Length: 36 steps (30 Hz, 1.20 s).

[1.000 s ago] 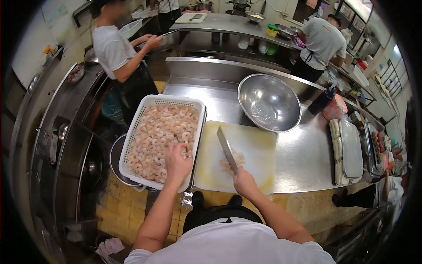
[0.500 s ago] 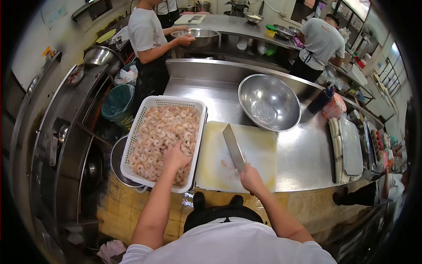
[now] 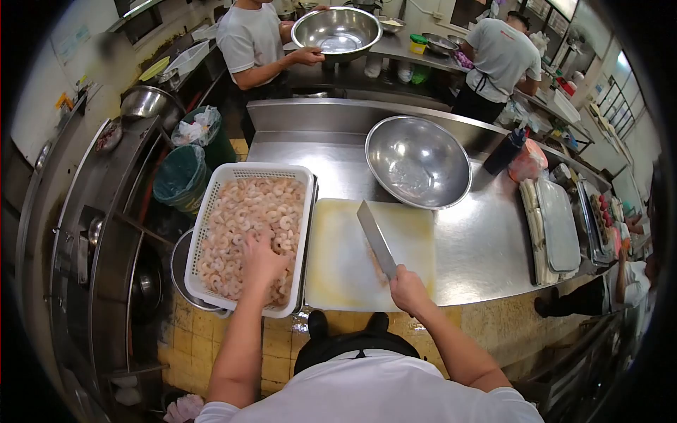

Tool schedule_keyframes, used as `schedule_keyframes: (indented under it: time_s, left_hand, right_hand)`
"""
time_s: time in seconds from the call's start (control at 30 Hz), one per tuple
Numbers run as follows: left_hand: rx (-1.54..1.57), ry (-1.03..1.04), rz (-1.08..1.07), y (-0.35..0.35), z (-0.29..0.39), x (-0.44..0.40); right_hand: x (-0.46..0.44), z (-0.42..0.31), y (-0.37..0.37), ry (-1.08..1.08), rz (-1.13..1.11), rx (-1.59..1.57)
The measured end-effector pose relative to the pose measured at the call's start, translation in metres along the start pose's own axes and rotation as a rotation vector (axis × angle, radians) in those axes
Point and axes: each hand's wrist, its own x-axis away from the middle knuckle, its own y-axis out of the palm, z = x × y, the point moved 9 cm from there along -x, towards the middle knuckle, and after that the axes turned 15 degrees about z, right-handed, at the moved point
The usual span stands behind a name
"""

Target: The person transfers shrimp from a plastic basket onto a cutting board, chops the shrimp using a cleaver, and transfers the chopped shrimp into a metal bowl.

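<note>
Peeled shrimp point(image 3: 233, 208) fill a white perforated basket point(image 3: 308, 204) on the left. My left hand point(image 3: 262, 259) rests on the shrimp with its fingers apart; the fingertips are partly lost among them. Wrapped around the handle of a cleaver point(image 3: 376, 238) is my right hand point(image 3: 410, 290). The blade slants up and to the left over a white cutting board point(image 3: 335, 261) with yellowed edges. A small smear of shrimp pieces point(image 3: 375, 266) lies on the board beside the blade, partly hidden by it.
A large steel bowl point(image 3: 417, 162) sits tilted behind the board on the steel counter point(image 3: 486, 243). To the right stand a dark bottle point(image 3: 505, 151) and a lidded tray point(image 3: 557, 225). Across the counter a person point(image 3: 254, 46) holds another steel bowl point(image 3: 337, 32). Bins point(image 3: 181, 176) stand left.
My left hand has shifted within the basket and its fingers are more spread. The cleaver stays over the board. The person across has raised and tilted their bowl. The view has shifted slightly.
</note>
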Motion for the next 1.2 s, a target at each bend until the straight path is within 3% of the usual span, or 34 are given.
schedule_keyframes:
  time_s: [0.13, 0.53, 0.73, 0.83, 1.2]
  left_hand:
    - [-0.081, -0.03, 0.015, 0.01, -0.012, -0.012]
    - [0.083, -0.016, -0.156, 0.062, -0.011, -0.021]
    - [-0.016, 0.078, 0.037, 0.023, -0.013, -0.001]
    - [-0.033, 0.019, -0.11, 0.032, -0.016, 0.002]
    - [0.07, 0.059, -0.07, 0.047, -0.014, -0.013]
  right_hand:
    - [-0.001, 0.007, 0.006, -0.049, 0.022, 0.043]
    - [-0.017, 0.018, -0.002, -0.041, 0.054, 0.083]
    - [0.001, 0.009, 0.012, -0.065, -0.002, 0.107]
    - [-0.006, 0.009, 0.009, -0.035, 0.012, 0.104]
    - [-0.001, -0.017, 0.002, -0.091, 0.02, 0.063]
